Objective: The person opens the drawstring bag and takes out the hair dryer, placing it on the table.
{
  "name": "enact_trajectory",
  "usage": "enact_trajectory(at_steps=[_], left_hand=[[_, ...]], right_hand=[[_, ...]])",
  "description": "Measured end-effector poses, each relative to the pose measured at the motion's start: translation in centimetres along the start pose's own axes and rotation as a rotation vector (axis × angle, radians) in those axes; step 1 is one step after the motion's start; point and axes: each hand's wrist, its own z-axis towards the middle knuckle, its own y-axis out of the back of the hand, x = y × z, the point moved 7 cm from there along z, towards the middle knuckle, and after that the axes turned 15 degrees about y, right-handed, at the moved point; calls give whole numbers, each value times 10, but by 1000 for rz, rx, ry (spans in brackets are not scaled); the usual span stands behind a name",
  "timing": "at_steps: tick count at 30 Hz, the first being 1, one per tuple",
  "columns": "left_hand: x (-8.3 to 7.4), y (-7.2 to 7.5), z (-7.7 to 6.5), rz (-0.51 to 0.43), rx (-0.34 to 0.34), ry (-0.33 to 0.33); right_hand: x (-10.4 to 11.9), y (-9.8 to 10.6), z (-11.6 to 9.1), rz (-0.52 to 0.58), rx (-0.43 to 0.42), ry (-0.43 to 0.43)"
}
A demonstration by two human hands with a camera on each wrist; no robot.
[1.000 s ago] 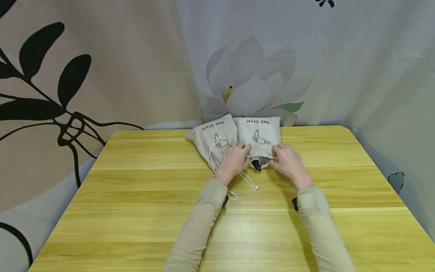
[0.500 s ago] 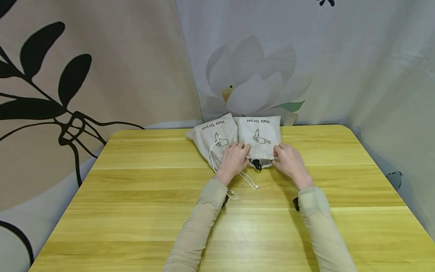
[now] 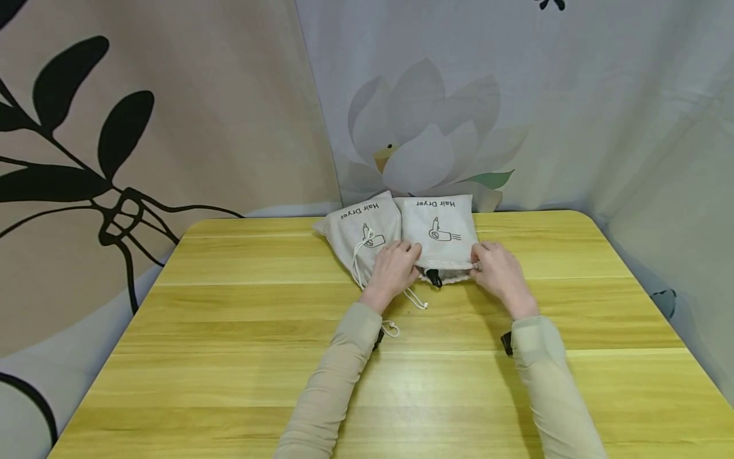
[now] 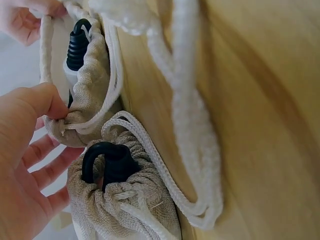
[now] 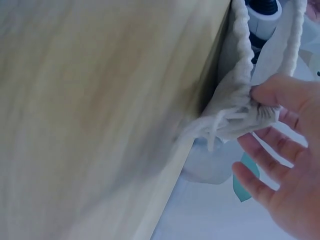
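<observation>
Two pale drawstring bags printed "Hair Dryer" lie side by side at the table's far edge. The right bag (image 3: 444,223) has its mouth spread wide, and a hair dryer's black cord end (image 4: 77,52) shows inside with a white handle. My left hand (image 3: 394,268) pinches the left corner of that mouth between thumb and finger. At the opposite corner my right hand (image 3: 497,271) pinches the rim by the drawstring knot (image 5: 235,117). The left bag (image 3: 367,223) is gathered nearly closed around a black cord loop (image 4: 117,162), partly behind my left hand.
White drawstrings (image 3: 417,298) trail from the bags onto the wooden table (image 3: 229,357). A curtain (image 3: 229,127) with leaf and flower prints hangs right behind the far edge.
My right hand has moved rightward with the bag's corner, stretching the mouth wider and flatter. The left hand has stayed nearly still. A drawstring end has drawn back toward the bags.
</observation>
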Motion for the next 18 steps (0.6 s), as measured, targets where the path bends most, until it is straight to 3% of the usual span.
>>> enact_trajectory(at_steps=[10, 18], left_hand=[[5, 3, 0, -33, -44, -8], [7, 2, 0, -34, 1, 8]], right_hand=[[-8, 2, -5, -17, -17, -21], [-15, 3, -9, 2, -1, -47]])
